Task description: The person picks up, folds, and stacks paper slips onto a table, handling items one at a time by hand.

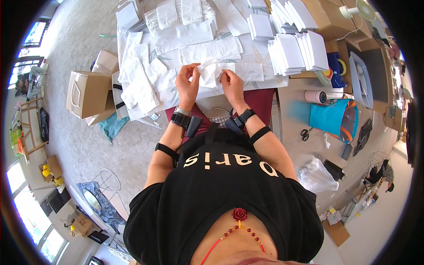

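Observation:
Over the near edge of the table, a thin crumpled white sheet [209, 74] is stretched between my two hands; paper or plastic, I cannot make out which. My left hand [187, 85] is closed on its left side, thumb and fingers pinched together. The fingers of my right hand [232, 86] are bent and pinch its right side. Beneath and right of it lies a flat white strip [249, 72]. Loose white sleeves [143, 95] overlap in a heap left of my left hand. Beyond my hands lies another flat white sleeve [212, 50].
Stacks of folded white cards [285, 53] stand at the table's right, with a white sleeve pile [176, 33] farther back. Cardboard boxes [88, 92] sit left of the table. On the right are a pink cylinder [314, 96], a blue bag [329, 119] and scissors [304, 134].

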The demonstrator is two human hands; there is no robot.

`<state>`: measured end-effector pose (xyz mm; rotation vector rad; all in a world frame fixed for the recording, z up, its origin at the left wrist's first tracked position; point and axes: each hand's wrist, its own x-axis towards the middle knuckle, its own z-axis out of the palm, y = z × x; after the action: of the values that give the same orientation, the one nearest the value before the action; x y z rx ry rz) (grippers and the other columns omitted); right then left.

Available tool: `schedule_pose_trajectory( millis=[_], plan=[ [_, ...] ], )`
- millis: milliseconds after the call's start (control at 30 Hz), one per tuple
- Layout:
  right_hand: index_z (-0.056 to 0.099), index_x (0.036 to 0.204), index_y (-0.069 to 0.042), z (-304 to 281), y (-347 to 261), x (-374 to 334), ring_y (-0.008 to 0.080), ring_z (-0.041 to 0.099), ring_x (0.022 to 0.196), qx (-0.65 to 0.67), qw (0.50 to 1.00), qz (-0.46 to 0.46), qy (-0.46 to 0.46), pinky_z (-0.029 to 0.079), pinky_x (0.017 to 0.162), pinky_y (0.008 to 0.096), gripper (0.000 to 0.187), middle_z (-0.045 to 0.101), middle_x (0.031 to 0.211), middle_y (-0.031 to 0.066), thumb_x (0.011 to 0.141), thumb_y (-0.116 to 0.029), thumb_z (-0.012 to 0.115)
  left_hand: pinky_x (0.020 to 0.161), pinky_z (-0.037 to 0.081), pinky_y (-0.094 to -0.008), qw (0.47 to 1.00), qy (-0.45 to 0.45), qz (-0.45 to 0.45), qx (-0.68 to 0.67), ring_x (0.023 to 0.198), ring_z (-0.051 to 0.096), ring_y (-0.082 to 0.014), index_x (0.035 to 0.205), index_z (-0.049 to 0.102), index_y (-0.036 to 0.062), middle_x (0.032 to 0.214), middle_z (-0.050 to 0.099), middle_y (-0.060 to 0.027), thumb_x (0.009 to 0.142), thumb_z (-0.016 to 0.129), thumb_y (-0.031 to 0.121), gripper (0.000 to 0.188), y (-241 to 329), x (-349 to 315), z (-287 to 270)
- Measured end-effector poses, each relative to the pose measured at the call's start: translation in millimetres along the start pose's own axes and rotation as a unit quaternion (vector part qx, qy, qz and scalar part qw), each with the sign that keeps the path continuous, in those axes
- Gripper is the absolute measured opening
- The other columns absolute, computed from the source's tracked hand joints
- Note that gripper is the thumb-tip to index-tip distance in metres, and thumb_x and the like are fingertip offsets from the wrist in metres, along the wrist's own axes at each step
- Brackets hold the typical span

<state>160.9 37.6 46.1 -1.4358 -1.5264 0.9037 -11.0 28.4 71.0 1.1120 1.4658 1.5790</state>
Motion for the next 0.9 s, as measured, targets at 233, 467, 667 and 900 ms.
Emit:
schedule_pose_trajectory(
  millis=[233,467,667,900],
  plan=[
    [0.067,0.117,0.001,1,-11,1,0.0223,0.075,0.088,0.096,0.993,0.067,-0.033,0.058,0.078,0.0339,0.025,0.076,0.097,0.0159,0.095,-0.009,0.067,0.069,0.048,-0.0257,0.997,-0.014,-0.056,-0.060,0.078,0.056,-0.0082,0.111,0.058,-0.0019,0.091,0.063,-0.0037,0.107,0.055,0.011,0.014,-11,-16,13],
    [0.063,0.120,0.003,-1,-26,-2,0.0250,0.076,0.092,0.095,0.992,0.062,-0.062,0.060,0.081,0.0344,0.036,0.075,0.104,0.0163,0.090,-0.012,0.074,0.067,0.047,-0.0262,0.998,-0.006,-0.049,-0.025,0.077,0.054,-0.0077,0.112,0.057,-0.0006,0.089,0.063,-0.0047,0.108,0.054,0.011,0.013,-12,-28,26],
    [0.065,0.110,0.002,3,-25,-3,0.0281,0.075,0.083,0.040,0.999,-0.004,-0.022,0.059,0.074,0.0374,0.022,0.075,0.097,0.0180,0.093,-0.011,0.071,0.071,0.049,-0.0260,0.996,0.004,-0.067,-0.062,0.079,0.055,-0.0079,0.111,0.054,-0.0013,0.090,0.062,-0.0046,0.109,0.053,0.012,0.013,-9,-29,30],
    [0.067,0.100,0.001,1,-20,-1,0.0281,0.073,0.074,0.034,0.997,0.067,-0.010,0.055,0.067,0.0375,0.015,0.072,0.080,0.0176,0.099,-0.014,0.065,0.074,0.053,-0.0267,0.989,0.010,-0.092,-0.112,0.080,0.056,-0.0075,0.112,0.053,-0.0019,0.091,0.062,-0.0042,0.110,0.052,0.011,0.013,-9,-32,33]
  ],
)
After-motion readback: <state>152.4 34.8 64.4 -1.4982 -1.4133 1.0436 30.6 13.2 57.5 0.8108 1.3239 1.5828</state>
